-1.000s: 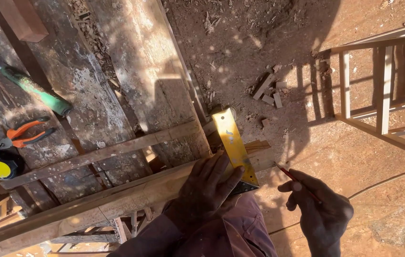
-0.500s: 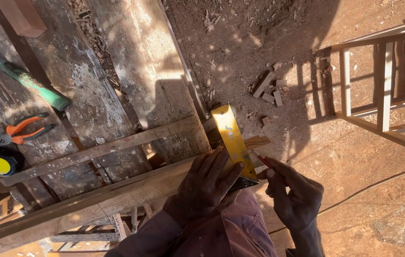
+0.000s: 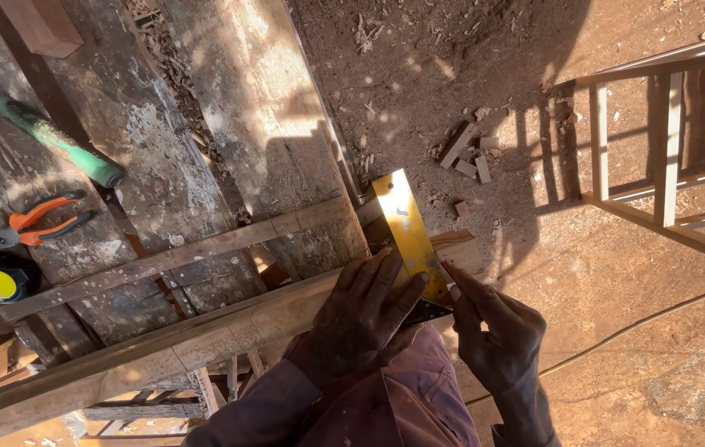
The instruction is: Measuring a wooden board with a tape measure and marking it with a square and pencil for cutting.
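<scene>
From your head camera, your left hand (image 3: 365, 319) lies flat with fingers spread, pressing the yellow square (image 3: 409, 233) down on the long wood piece (image 3: 203, 339). It has stayed there. The square lies across the wood, near its right end, a bit higher in the picture than before. Your right hand (image 3: 497, 339) is closed around a red pencil (image 3: 446, 270). A second ago this hand was away to the right, well apart from the square. Now it has come in, and the pencil tip is touching the wood just beside the square's right edge. On the old bench (image 3: 145, 141), the orange pliers (image 3: 38, 223), yellow tape measure (image 3: 0, 280) and green handle (image 3: 67, 149) have not moved.
</scene>
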